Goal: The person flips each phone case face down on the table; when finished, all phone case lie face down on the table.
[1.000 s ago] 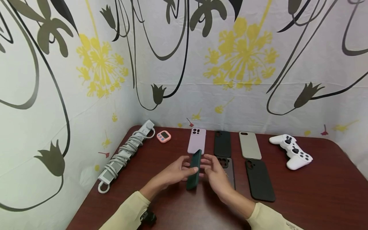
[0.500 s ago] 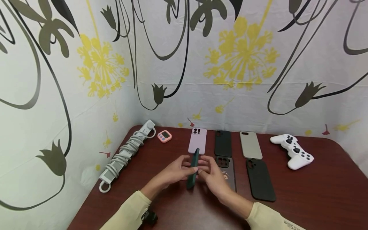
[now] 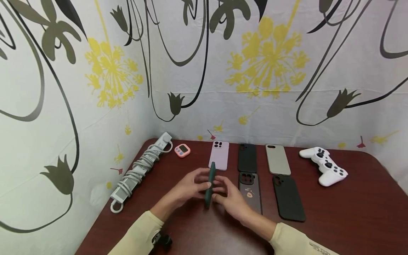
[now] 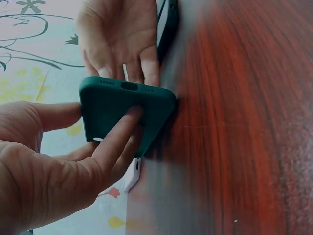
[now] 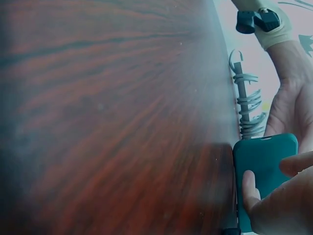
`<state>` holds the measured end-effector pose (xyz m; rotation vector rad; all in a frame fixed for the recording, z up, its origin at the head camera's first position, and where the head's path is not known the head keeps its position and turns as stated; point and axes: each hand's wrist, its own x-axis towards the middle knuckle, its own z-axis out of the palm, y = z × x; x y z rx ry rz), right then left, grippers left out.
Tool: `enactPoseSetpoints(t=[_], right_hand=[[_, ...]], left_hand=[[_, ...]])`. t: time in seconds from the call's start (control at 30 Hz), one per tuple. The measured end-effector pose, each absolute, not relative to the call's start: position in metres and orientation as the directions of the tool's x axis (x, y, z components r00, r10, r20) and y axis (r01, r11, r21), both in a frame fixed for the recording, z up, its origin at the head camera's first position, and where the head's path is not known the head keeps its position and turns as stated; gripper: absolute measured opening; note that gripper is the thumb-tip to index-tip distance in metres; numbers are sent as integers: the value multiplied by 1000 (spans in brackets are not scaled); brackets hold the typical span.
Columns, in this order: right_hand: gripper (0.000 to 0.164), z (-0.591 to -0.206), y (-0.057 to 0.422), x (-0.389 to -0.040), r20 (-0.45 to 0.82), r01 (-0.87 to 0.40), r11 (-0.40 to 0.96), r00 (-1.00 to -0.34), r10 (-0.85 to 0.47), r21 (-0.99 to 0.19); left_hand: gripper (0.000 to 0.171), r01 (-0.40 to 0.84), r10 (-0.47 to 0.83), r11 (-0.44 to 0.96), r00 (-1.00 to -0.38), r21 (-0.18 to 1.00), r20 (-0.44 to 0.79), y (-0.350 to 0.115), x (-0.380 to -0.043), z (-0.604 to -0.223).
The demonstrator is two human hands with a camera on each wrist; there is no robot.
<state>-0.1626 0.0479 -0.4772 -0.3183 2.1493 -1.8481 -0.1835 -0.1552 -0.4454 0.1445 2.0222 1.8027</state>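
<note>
A dark green phone case (image 3: 211,184) stands upright, nearly edge-on, between both hands above the table. My left hand (image 3: 188,186) holds it, the thumb at one edge and fingertips against its face. In the left wrist view the case's (image 4: 110,115) port cutout and small holes show on the near end. From the right, my right hand (image 3: 234,200) reaches to the other face with its fingers spread. The right wrist view has its finger and thumb over the green back (image 5: 266,159). Close by lies a dark phone case with a camera frame (image 3: 251,194).
More phone cases lie behind and to the right: lilac (image 3: 219,156), black (image 3: 247,159), beige (image 3: 278,161) and another black (image 3: 289,200). A cord-wrapped power strip (image 3: 140,170) runs along the left edge near a pink timer (image 3: 182,150). A white game controller (image 3: 323,166) lies right.
Both hands have shifted a little left with the green case, which has turned more edge-on. More of the dark case with the camera frame now shows beside the right hand.
</note>
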Motion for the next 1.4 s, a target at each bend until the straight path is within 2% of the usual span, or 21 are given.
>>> enactPoseSetpoints(t=[0.43, 0.63, 0.93, 1.4], right_hand=[[62, -477, 48, -164, -129, 29, 256, -914, -384, -966], [71, -478, 49, -166, -155, 51, 280, -918, -365, -959], [81, -470, 38, -170, -256, 215, 158, -911, -324, -964], [66, -467, 33, -171, -242, 208, 156, -940, -243, -966]], left_hand=[[51, -187, 300, 151, -927, 971, -225, -163, -179, -442], [51, -177, 299, 137, -931, 975, -211, -165, -179, -446], [51, -169, 282, 115, -939, 979, -196, -172, -178, -450], [52, -209, 269, 107, -935, 972, -231, -179, -176, -448]])
